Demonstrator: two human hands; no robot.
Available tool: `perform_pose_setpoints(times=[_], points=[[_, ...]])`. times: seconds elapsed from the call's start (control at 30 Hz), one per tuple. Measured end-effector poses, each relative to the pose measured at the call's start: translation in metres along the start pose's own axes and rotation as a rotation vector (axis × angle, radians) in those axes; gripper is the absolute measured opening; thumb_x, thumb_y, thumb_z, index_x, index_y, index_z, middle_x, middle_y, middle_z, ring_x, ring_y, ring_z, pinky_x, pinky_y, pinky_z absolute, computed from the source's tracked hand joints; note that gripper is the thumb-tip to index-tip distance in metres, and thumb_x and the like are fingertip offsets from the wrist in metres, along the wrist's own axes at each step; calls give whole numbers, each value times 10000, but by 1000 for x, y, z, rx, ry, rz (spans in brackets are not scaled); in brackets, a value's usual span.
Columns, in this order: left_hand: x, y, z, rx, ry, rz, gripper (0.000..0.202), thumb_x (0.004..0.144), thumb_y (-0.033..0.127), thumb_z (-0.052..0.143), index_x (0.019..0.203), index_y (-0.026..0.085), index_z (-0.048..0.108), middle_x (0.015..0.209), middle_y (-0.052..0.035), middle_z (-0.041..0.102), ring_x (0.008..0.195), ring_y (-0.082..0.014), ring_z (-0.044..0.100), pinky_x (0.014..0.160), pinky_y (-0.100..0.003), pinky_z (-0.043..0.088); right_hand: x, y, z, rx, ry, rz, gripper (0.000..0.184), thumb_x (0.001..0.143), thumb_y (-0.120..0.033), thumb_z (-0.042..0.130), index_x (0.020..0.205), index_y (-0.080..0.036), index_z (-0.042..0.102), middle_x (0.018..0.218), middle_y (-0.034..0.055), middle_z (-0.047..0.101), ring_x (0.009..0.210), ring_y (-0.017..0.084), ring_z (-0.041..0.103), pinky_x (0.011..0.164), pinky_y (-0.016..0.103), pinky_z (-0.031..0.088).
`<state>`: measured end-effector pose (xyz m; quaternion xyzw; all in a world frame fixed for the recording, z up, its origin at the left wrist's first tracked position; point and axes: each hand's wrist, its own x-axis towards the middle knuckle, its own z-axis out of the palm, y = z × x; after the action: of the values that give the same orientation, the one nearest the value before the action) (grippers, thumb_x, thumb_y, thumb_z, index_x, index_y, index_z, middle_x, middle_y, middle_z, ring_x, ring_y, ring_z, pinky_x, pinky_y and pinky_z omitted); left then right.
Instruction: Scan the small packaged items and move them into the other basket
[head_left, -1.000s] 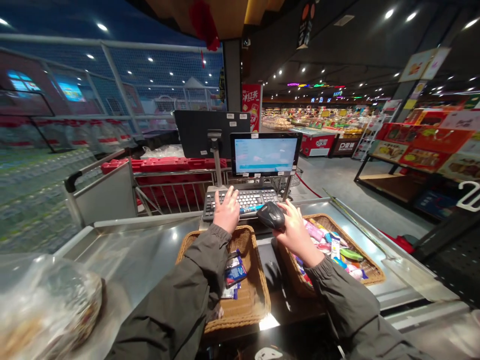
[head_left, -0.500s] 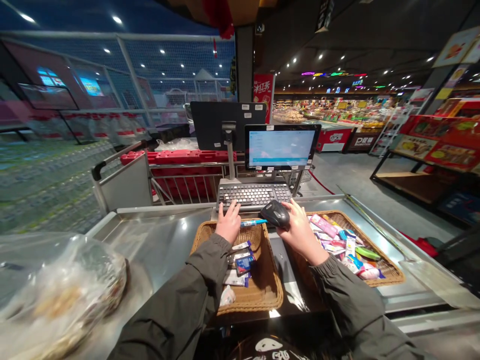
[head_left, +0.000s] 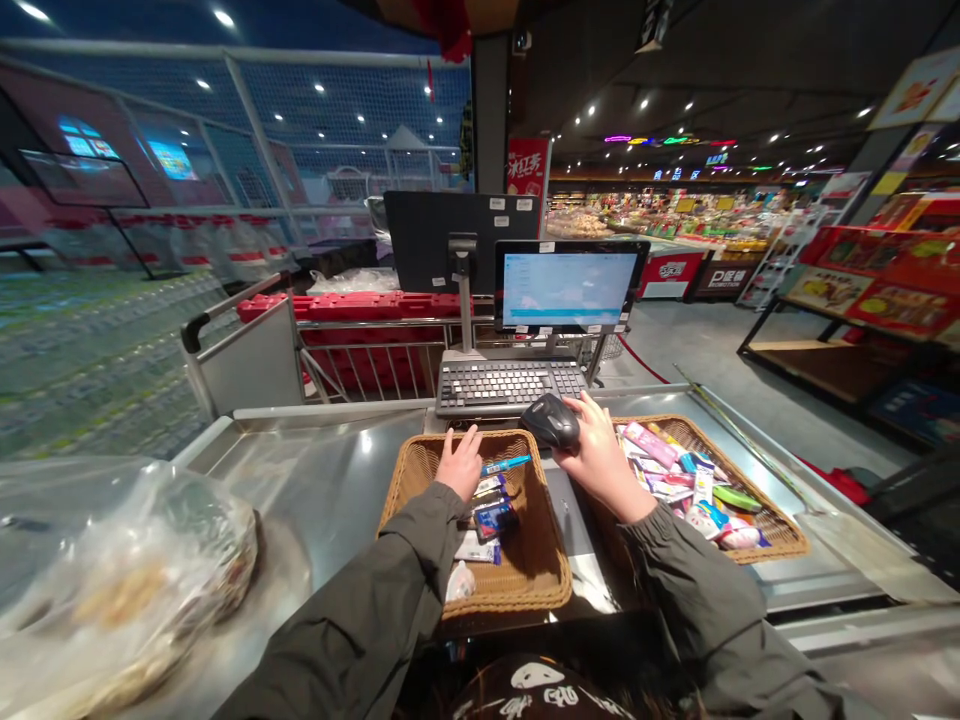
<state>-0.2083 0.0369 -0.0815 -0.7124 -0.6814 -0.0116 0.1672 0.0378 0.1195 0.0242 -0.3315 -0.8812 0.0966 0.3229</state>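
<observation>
My right hand [head_left: 604, 455] is closed around a black handheld barcode scanner [head_left: 551, 422], held between the two wicker baskets just in front of the keyboard. Over the far left part of the left wicker basket [head_left: 551, 575] is my left hand [head_left: 460, 463], palm down with its fingers spread. A slim blue packaged stick [head_left: 508, 465] lies at an angle in that basket, right beside the left hand's thumb side. Below it are a dark blue packet [head_left: 495, 521], several white-and-purple wrapped bars [head_left: 478, 548] and a small white package [head_left: 460, 581].
The right wicker basket [head_left: 795, 545] holds many colourful packets. Behind the baskets stand a keyboard [head_left: 514, 385] and a lit monitor [head_left: 566, 290]. On the metal counter [head_left: 330, 470] at left lies a clear plastic bag [head_left: 127, 570] with food inside.
The blue stick has gone from level with the basket's far rim down into the basket. My left hand has shifted slightly toward me. The scanner stays in my right hand.
</observation>
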Motion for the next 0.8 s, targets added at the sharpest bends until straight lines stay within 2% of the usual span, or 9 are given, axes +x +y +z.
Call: perform_pose_setpoints(times=[0.1, 0.23, 0.5, 0.67, 0.8], points=[[-6, -2, 11, -2, -39, 7, 312, 869, 85, 449, 931, 162, 746, 1479, -139, 481, 1456, -302, 298, 1166, -673, 159, 1, -1, 0, -6, 1, 1, 412, 706, -201, 593, 1115, -179, 643, 1383, 172, 516, 1431, 427, 280, 1087, 734, 234], [-12, -1, 28, -8, -147, 30, 349, 894, 98, 428, 998, 187, 749, 1502, -114, 458, 1470, -295, 268, 1173, -668, 129, 3, -2, 1, -14, -10, 2, 433, 710, -201, 580, 1138, -164, 633, 1386, 176, 513, 1432, 437, 276, 1092, 735, 230], [-22, 3, 57, -31, -300, 54, 325, 883, 126, 475, 1025, 189, 760, 1443, -136, 525, 1441, -285, 335, 1175, -615, 185, 6, -3, 0, -15, -10, -8, 405, 715, -207, 581, 1115, -171, 641, 1385, 168, 517, 1430, 433, 282, 1093, 726, 240], [-23, 5, 52, -32, -320, 46, 272, 833, 215, 595, 1059, 190, 744, 1447, -153, 517, 1425, -326, 351, 1162, -642, 166, 4, 3, -5, -4, -1, -10, 400, 716, -207, 591, 1110, -166, 648, 1382, 171, 519, 1432, 430, 277, 1095, 714, 251], [-12, 9, 26, -53, -263, 63, 372, 787, 369, 689, 1105, 178, 709, 1447, -153, 515, 1425, -350, 337, 1167, -655, 130, 0, 11, -13, 2, 8, 5, 404, 719, -197, 594, 1119, -176, 646, 1378, 161, 520, 1434, 410, 281, 1105, 692, 263]])
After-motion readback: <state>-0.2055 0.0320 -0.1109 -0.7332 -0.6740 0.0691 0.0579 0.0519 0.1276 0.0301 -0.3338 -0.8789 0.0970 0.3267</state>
